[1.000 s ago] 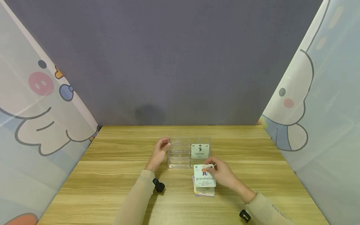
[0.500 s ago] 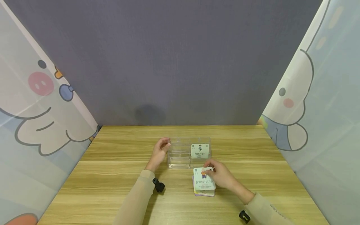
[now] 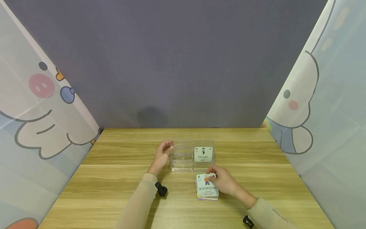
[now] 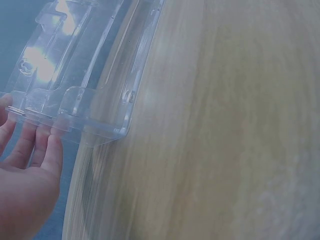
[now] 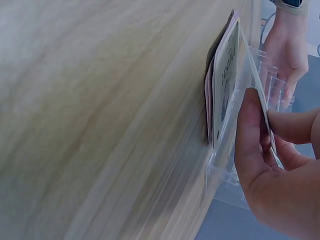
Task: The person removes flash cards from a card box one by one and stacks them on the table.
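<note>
My right hand (image 3: pixel 224 180) pinches the upper right of a white "grandfather" flashcard (image 3: pixel 206 192), thumb on its front and fingers behind. In the right wrist view, this card tilts up from a stack of flashcards (image 5: pixel 220 87) on the table; its lower edge is close to the stack, contact unclear. A clear plastic card rack (image 3: pixel 181 164) stands just beyond. Its left end is held by my left hand (image 3: pixel 160 158), whose fingers (image 4: pixel 50 155) lie along the transparent edge. A "father" card (image 3: pixel 203 154) sits in the rack's right column.
The wooden table (image 3: pixel 114 178) reaches back to a dark grey wall panel (image 3: pixel 183 70). Cartoon-printed curtains (image 3: pixel 328 95) hang at both sides. Black wrist cameras (image 3: pixel 161 189) are strapped by both sleeves.
My right hand has lowered the "grandfather" card toward me, so it now covers most of the stack and its "throat" lettering in the head view. The left hand and rack stay put.
</note>
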The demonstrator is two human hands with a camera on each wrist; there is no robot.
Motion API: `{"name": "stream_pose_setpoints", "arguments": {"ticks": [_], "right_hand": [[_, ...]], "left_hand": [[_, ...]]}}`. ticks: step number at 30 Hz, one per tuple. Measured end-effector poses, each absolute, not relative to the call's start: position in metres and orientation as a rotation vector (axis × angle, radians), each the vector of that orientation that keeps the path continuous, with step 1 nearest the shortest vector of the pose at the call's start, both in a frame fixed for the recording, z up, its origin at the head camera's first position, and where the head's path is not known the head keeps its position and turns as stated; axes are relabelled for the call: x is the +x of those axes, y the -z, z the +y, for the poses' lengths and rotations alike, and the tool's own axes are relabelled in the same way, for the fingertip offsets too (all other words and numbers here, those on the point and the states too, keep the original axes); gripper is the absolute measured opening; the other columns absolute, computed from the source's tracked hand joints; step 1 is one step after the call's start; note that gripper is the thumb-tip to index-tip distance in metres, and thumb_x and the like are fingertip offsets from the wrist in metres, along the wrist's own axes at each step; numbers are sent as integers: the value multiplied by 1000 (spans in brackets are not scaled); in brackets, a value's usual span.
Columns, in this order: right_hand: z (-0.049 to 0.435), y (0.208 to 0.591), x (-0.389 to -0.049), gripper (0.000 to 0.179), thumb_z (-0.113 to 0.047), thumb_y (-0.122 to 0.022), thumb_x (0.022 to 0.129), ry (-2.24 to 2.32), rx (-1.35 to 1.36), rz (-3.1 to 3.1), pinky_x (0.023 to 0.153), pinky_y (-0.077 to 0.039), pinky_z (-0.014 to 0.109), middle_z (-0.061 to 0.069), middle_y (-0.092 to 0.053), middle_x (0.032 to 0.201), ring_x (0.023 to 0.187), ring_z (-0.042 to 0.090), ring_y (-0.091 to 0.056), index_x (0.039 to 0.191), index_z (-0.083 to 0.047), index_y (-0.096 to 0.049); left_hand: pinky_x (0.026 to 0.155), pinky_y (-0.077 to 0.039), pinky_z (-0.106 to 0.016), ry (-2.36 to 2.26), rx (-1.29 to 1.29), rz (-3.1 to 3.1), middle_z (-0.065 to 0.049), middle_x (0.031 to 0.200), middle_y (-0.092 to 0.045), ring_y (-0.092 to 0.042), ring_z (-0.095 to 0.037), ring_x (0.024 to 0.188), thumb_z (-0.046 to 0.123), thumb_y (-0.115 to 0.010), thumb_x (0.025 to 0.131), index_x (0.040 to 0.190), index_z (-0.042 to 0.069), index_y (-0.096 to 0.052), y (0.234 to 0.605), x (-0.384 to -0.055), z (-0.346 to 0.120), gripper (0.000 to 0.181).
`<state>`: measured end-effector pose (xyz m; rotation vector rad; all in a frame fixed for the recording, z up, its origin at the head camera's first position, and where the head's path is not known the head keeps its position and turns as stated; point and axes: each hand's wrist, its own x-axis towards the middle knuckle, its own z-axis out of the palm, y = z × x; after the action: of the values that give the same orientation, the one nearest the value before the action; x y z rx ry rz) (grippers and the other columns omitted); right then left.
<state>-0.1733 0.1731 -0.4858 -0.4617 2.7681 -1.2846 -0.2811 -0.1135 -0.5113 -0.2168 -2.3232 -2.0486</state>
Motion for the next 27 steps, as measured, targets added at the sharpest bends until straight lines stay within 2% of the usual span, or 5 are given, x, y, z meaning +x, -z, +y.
{"name": "stream_pose_setpoints", "arguments": {"ticks": [6,11,13,20,27], "right_hand": [[170,490,-173,17,3,-72,89,1204,-436,2791,67,-47,27,-2,-63,90,79,14,-53,101,-8,-65],[168,491,-173,18,1,-75,87,1113,-450,2861,77,-55,38,2,-66,98,91,19,-63,100,-7,-65],[167,492,-173,18,-1,-77,86,1053,-464,2902,77,-56,40,2,-66,97,90,19,-63,98,-7,-65],[165,498,-174,20,-6,-83,82,797,-539,2992,66,-48,31,-4,-55,87,79,12,-50,85,-11,-64],[164,499,-176,19,-9,-82,83,694,-582,3011,62,-41,28,-7,-49,81,76,12,-44,83,-14,-63]], "left_hand": [[99,-47,-40,2027,-234,-2324,-20,135,-57,-53,-30,121,10,-56,105,138,-1,-54,512,-280,-114,35],[100,-46,-42,2036,-222,-2325,-18,135,-57,-53,-30,121,10,-56,105,139,-1,-54,512,-280,-114,35],[101,-46,-43,2041,-217,-2330,-19,136,-56,-52,-30,122,10,-55,106,139,-1,-53,512,-281,-114,35],[102,-45,-45,2042,-227,-2334,-20,138,-55,-52,-31,123,9,-56,105,139,0,-53,512,-280,-114,35],[103,-44,-46,2038,-214,-2329,-16,136,-57,-52,-29,123,11,-58,105,137,4,-56,512,-281,-114,33]]}}
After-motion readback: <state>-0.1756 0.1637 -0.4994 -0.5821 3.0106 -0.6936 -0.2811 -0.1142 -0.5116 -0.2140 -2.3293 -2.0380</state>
